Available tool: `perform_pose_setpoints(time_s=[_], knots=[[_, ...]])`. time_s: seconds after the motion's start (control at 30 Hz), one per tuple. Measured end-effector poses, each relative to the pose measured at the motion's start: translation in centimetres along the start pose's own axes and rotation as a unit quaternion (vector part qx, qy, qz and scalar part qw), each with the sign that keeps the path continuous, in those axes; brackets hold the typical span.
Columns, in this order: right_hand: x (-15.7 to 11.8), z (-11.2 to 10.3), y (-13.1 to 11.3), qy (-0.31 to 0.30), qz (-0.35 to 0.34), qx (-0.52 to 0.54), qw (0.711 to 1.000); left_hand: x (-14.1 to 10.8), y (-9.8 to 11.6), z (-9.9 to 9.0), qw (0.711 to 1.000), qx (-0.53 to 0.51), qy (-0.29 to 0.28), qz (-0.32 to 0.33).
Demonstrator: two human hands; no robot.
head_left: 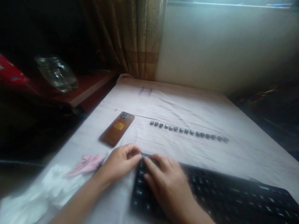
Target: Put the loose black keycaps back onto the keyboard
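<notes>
The black keyboard (pixel 224 186) lies keys-up in front of you, running off to your right, with both hands at its left end. Your left hand (pixel 125 158) reaches in from outside that end, thumb and forefinger drawn together at the far left corner. Your right hand (pixel 165 180) lies over the left-hand keys, fingers loosely bent, forefinger stretched to the same corner. The view is blurred there, so you cannot tell whether either hand pinches a key.

The keyboard should feel stiff and fairly light, and may slide on the cloth; steady it by its frame, along the end or the long edges. Beyond its far edge stands a row of small key-like pieces (pixel 187 131). Expect those to be hard, very light and easily flicked away; take each by two opposite sides.

Under the keyboard spreads a pale, creased cloth (pixel 140 133). Beyond its left end lies a brown phone (pixel 116 129), back up; left of that end, a pink cloth (pixel 85 165) and a white cloth (pixel 56 185). Farther beyond the keyboard are a gold curtain (pixel 143 37) and a pale wall (pixel 210 46); far to its left, a glass vessel (pixel 57 74) on a wooden ledge (pixel 86 88).
</notes>
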State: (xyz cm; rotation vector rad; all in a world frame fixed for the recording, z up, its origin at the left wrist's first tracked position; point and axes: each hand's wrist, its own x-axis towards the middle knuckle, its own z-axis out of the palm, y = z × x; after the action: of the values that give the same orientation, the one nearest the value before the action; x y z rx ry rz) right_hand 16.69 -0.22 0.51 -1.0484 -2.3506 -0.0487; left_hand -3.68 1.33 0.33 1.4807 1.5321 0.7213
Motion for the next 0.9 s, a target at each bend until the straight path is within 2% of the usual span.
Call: perform_pose_setpoints(time_s=[0.33, 0.9], knots=[[0.3, 0.0, -0.1, -0.014, 0.011, 0.002, 1.000, 0.2, 0.0, 0.1, 0.999, -0.025, -0.010, -0.024], [0.9, 0.1, -0.6, -0.042, 0.043, 0.010, 0.998, 1.2, 0.8, 0.3, 0.996, -0.004, -0.012, -0.090]])
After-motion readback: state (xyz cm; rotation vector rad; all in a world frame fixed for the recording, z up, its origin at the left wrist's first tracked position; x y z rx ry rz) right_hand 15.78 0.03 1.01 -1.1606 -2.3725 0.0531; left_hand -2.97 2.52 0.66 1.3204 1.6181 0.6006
